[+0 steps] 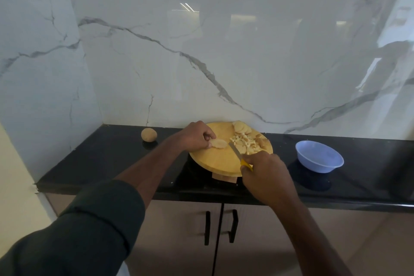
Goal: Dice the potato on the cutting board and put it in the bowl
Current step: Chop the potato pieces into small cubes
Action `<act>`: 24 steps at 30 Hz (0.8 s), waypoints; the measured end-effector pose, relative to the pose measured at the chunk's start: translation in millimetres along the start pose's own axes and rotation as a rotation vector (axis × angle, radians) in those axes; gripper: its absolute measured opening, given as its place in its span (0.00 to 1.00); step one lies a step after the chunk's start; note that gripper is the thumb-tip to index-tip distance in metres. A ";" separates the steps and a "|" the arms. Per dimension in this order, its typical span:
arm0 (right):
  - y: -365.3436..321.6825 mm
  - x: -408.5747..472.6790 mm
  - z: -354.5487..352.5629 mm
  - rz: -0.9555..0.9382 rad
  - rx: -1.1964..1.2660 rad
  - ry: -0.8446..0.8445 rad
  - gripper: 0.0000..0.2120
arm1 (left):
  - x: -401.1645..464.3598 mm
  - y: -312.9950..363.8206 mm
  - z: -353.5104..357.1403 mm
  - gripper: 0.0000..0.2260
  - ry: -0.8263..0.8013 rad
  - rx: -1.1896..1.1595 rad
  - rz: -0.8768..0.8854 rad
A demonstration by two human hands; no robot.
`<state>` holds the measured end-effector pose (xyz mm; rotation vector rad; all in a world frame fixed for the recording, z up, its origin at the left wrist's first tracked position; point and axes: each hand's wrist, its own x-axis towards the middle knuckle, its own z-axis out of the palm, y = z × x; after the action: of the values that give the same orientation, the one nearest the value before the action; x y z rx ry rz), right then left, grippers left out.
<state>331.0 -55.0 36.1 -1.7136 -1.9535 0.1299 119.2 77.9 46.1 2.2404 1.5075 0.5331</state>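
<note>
- A left hand (194, 135) pinches a potato slice (219, 142) on a round wooden cutting board (215, 160).
- The right hand (267, 177) grips a yellow-handled knife (240, 157), blade angled toward the slice.
- Diced potato (245, 143) and more slices (240, 127) lie beyond the right hand.
- A blue bowl (319, 159) sits right of the right hand; a whole potato (149, 134) left of the left hand, on the black counter (107, 161).

Dim, soft indoor light, window glare on glossy marble wall (246, 51), wide-angle bending at edges
</note>
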 end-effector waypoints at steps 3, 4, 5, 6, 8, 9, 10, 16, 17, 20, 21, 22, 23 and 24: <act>-4.1 1.1 1.6 -0.019 -0.019 -0.007 0.17 | 2.6 -0.5 1.8 0.17 -0.008 0.009 -0.002; -5.4 1.4 1.5 -0.034 -0.028 -0.012 0.17 | 2.9 -0.4 1.8 0.17 -0.003 0.006 -0.003; -6.7 1.8 1.6 -0.049 -0.036 -0.016 0.17 | 3.2 -0.1 1.7 0.17 0.001 0.006 -0.001; -8.3 2.4 2.1 -0.061 -0.044 -0.019 0.18 | 3.6 -0.4 1.4 0.17 0.005 0.006 0.000; -10.7 3.2 2.9 -0.074 -0.060 -0.024 0.18 | 4.3 -1.2 1.3 0.18 0.010 -0.001 -0.004; -11.5 3.4 2.9 -0.076 -0.067 -0.028 0.18 | 4.2 -1.7 1.2 0.19 0.003 -0.004 -0.002; -11.5 3.6 2.9 -0.078 -0.073 -0.031 0.18 | 4.2 -2.3 1.1 0.21 -0.017 -0.003 0.002; -9.2 4.3 1.2 -0.087 -0.056 -0.034 0.18 | 12.1 -0.6 -4.1 0.25 -0.255 0.122 0.054; -9.6 4.4 1.3 -0.089 -0.054 -0.034 0.18 | 13.1 0.6 -5.8 0.24 -0.272 0.140 0.061; -10.3 5.7 1.7 -0.090 -0.037 -0.035 0.19 | 13.7 1.9 -9.3 0.22 -0.263 0.145 0.049; -10.2 6.5 1.7 -0.089 -0.033 -0.036 0.19 | 13.7 1.9 -9.6 0.21 -0.251 0.134 0.040; -10.0 7.4 1.6 -0.089 -0.031 -0.036 0.20 | 13.9 1.8 -9.1 0.21 -0.238 0.124 0.030; -10.0 8.3 1.2 -0.090 -0.030 -0.040 0.20 | 13.3 2.5 -8.1 0.21 -0.221 0.120 0.019; -9.9 9.2 0.9 -0.090 -0.029 -0.046 0.20 | 12.3 4.0 -6.6 0.21 -0.200 0.124 0.006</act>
<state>321.2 -47.9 42.4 -1.6511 -2.0717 0.1091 123.2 88.6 55.0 2.3130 1.4676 0.2143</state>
